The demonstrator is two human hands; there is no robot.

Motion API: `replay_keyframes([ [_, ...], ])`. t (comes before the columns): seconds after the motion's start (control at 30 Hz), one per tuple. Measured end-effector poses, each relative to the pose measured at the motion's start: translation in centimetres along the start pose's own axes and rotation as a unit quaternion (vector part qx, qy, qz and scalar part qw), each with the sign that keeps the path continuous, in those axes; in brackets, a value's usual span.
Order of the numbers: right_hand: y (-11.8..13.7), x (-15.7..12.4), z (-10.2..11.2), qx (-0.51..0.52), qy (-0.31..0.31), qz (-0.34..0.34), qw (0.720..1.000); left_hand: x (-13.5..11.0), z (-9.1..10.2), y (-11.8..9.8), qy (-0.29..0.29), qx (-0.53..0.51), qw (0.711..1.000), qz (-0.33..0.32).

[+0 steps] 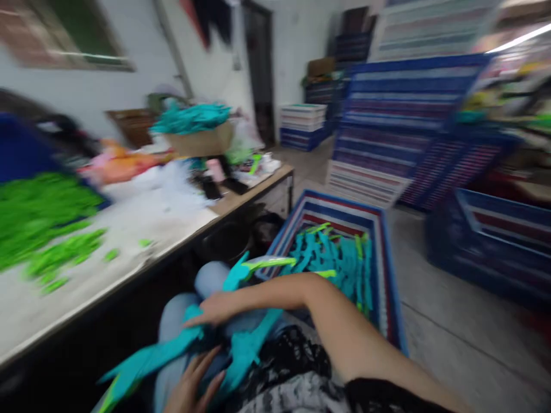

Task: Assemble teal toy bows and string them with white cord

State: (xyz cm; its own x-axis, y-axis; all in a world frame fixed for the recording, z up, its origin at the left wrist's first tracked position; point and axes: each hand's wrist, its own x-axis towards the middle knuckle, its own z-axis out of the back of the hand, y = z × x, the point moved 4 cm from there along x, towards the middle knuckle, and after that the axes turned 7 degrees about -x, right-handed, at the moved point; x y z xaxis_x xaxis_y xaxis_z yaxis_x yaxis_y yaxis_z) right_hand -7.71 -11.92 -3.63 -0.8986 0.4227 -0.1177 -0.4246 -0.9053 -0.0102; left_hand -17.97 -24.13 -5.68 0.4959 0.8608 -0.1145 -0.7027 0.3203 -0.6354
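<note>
Across the lap, limp teal fin-shaped pieces under left hand and right hand, grips open.

A long pale-topped table runs along your left. Behind it you have a white wall with 1 window, and a dark doorway further back. Your floor is grey concrete. Blue crates stand stacked at right, near a strip light.

Motion blur smears the whole view, and the left hand is cut off by the bottom edge.
</note>
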Motion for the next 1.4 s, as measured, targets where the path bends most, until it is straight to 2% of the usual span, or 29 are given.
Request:
replay_keyframes([
  [0.1,-0.2,0.9,-0.9,-0.072,-0.091,-0.043,0.992,-2.5,-0.3,1.0,0.025,0.017,0.998,0.063],
  [0.2,-0.8,3.1,-1.5,-0.081,-0.133,0.018,0.988,-3.4,1.0,2.0,-0.026,0.082,0.992,0.094],
  [0.3,-1.5,4.5,-2.7,-0.091,-0.142,0.039,0.985,-3.8,1.8,3.4,-0.074,0.138,0.98,0.124],
  [0.43,-2.9,4.3,-3.5,-0.096,-0.132,0.049,0.985,-3.1,0.2,3.7,-0.091,0.098,0.981,0.143],
  [0.5,-3.8,4.4,-2.3,-0.068,-0.131,0.066,0.987,-2.3,-0.5,3.0,-0.081,0.058,0.986,0.131],
  [0.57,-5.2,5.3,0.2,-0.024,-0.153,0.068,0.986,-1.3,0.1,2.3,-0.079,-0.01,0.992,0.093],
  [0.63,-7.6,7.3,3.6,0.013,-0.204,0.024,0.979,-0.3,2.4,2.3,-0.131,-0.063,0.987,0.067],
  [0.7,-10.9,10.3,6.8,0.031,-0.255,-0.046,0.965,1.1,5.7,3.4,-0.217,-0.055,0.972,0.077],
  [0.73,-12.7,12.0,7.9,0.03,-0.264,-0.077,0.961,2.0,7.3,4.2,-0.247,-0.038,0.964,0.094],
  [0.77,-14.5,13.8,8.6,0.028,-0.256,-0.098,0.961,3.0,8.6,5.2,-0.251,-0.027,0.961,0.111],
  [0.83,-17.5,17.1,8.9,0.036,-0.205,-0.101,0.973,5.6,10.0,7.1,-0.18,-0.05,0.97,0.155],
  [0.9,-19.4,19.6,8.4,0.056,-0.158,-0.069,0.983,8.0,10.1,8.8,-0.075,-0.106,0.97,0.204],
  [0.97,-20.4,20.9,8.0,0.079,-0.161,-0.032,0.983,9.7,9.8,10.0,-0.016,-0.15,0.96,0.237],
  [1.03,-20.6,20.9,7.7,0.098,-0.203,-0.015,0.974,10.9,9.4,10.7,-0.005,-0.179,0.953,0.246],
  [1.1,-20.3,19.8,7.4,0.117,-0.251,-0.025,0.961,11.7,8.9,11.1,-0.007,-0.22,0.946,0.238],
  [1.23,-18.3,15.2,6.5,0.185,-0.322,-0.055,0.927,12.4,8.7,11.9,-0.081,-0.336,0.913,0.218],
  [1.3,-16.6,13.2,5.9,0.174,-0.329,-0.043,0.927,12.8,8.7,12.0,-0.096,-0.39,0.89,0.214],
  [1.4,-14.6,11.6,4.9,0.117,-0.342,-0.038,0.931,13.4,8.9,12.1,-0.106,-0.422,0.869,0.236],
])
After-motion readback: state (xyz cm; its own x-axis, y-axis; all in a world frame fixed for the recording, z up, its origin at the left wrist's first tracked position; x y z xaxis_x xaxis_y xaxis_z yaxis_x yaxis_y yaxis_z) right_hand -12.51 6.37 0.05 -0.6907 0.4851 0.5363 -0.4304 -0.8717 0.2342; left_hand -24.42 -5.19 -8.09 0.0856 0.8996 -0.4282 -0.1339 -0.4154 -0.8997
